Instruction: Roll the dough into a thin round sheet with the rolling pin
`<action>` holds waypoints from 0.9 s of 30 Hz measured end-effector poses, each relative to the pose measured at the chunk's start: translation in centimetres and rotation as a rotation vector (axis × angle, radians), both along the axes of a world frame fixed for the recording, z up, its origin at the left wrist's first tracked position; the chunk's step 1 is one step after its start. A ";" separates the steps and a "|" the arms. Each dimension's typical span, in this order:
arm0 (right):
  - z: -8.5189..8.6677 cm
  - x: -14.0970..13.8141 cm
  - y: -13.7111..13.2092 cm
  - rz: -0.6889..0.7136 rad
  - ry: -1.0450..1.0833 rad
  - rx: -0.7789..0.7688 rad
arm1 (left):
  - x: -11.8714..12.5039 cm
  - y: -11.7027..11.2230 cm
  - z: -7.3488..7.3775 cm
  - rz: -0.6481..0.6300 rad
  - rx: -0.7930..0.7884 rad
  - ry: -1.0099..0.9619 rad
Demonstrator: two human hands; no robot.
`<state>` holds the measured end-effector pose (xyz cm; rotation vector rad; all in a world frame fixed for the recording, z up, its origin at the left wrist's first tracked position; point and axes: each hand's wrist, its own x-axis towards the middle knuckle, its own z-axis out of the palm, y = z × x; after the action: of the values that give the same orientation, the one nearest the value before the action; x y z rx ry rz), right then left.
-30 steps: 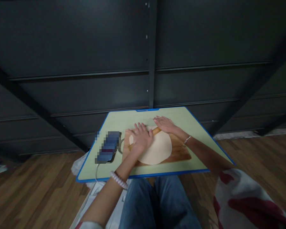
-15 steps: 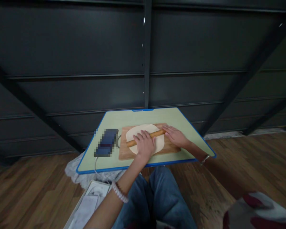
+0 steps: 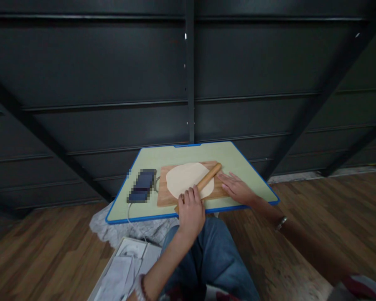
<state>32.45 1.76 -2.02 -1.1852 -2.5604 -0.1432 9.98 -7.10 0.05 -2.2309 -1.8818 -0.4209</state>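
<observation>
A flat, roughly round sheet of dough (image 3: 184, 177) lies on a wooden board (image 3: 163, 201). Slanting across its right side is a wooden rolling pin (image 3: 209, 175), its far end near the board's upper right corner. My left hand (image 3: 191, 209) grips the pin toward its near end, fingers bent over it; the pin's tip pokes out left of the hand. Off the pin, my right hand (image 3: 238, 189) lies flat with fingers stretched, fingertips at the right edge of the board. It seems to hold nothing.
The board rests on a pale green folding table (image 3: 153, 155) with a blue rim. A blurred-out dark device (image 3: 142, 186) with a cable lies left of the board. Below stand an open box (image 3: 128, 263) and crumpled plastic (image 3: 103, 221). A dark panelled wall (image 3: 113, 62) rises behind.
The rolling pin has swung to a steeper slant and its near end has come toward me with my left hand. My right hand has left the pin and moved slightly right and down.
</observation>
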 end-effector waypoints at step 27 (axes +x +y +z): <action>2.3 -14.9 14.2 0.023 -0.022 -0.323 | -7.0 9.0 0.7 0.080 -0.233 -0.070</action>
<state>17.58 15.92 0.28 -1.2661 -2.6861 0.2746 2.98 1.86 0.79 -2.2986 -2.1475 -0.2829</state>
